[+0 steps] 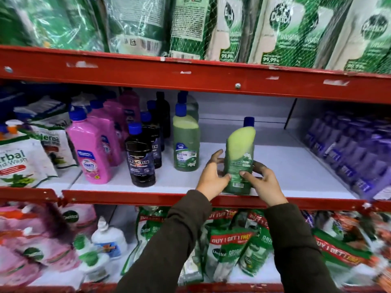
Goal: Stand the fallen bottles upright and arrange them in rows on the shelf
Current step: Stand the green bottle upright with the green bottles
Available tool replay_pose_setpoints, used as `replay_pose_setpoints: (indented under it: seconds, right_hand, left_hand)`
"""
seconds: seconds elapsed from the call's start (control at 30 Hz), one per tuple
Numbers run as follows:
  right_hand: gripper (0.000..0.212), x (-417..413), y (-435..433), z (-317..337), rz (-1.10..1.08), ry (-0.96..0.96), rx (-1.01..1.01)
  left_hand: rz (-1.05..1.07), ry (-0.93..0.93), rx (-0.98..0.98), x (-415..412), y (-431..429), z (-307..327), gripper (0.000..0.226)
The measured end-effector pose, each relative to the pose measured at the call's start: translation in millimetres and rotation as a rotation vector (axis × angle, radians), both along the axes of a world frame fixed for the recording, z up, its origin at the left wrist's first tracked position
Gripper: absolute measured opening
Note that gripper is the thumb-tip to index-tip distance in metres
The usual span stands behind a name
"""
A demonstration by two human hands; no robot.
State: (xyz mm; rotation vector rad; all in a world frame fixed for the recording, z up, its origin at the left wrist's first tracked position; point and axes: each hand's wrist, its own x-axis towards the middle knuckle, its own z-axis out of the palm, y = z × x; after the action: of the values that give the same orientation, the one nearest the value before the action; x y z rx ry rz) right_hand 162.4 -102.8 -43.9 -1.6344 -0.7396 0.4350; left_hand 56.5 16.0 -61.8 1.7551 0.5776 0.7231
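Observation:
A green floor-cleaner bottle with a blue cap stands upright near the front edge of the white middle shelf. My left hand wraps its left side and my right hand grips its lower right side. To the left stand rows of upright bottles: green ones, dark brown ones and pink ones, all with blue caps.
Purple bottles fill the shelf's right end, white hand-wash pouches its left end. The red shelf beam runs above with green refill packs on top. The lower shelf holds pouches and pump bottles.

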Motion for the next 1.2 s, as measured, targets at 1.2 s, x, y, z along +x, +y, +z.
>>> replay_pose_setpoints:
  seconds: [1.2]
  right_hand:
    - [0.043, -106.5, 79.6, -21.6, 0.365, -0.009, 0.136]
  left_hand:
    - [0.079, -0.035, 0.080, -134.8, 54.9, -15.3, 0.062]
